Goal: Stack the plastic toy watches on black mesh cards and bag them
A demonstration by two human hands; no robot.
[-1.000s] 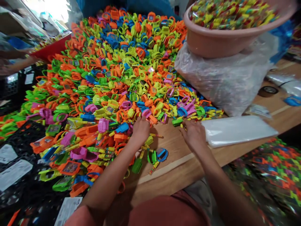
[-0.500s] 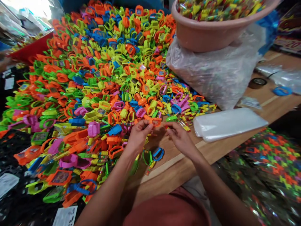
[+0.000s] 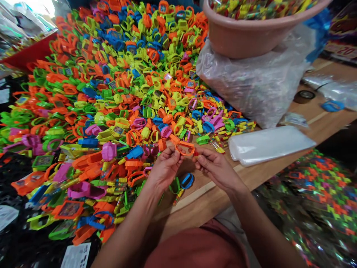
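Note:
Both my hands are raised just above the wooden tabletop (image 3: 212,197) at the front of a huge heap of plastic toy watches (image 3: 117,85) in orange, lime, green, blue and pink. My left hand (image 3: 166,171) pinches one side of an orange toy watch (image 3: 185,148). My right hand (image 3: 214,169) pinches its other side, near a small red piece. Below them lie a blue toy watch (image 3: 186,181) and a green toy watch (image 3: 175,185).
A pink basin (image 3: 245,33) of wrapped items sits on a bulging transparent bag (image 3: 251,82). A flat stack of plastic sleeves (image 3: 267,145) lies right of my right hand. A red tray (image 3: 30,52) stands far left; shiny printed wrappers (image 3: 306,216) lie lower right.
The orange toy watch is now held up between both hands and shows fully. My hands have drawn slightly apart and turned inward, and the view has shifted slightly.

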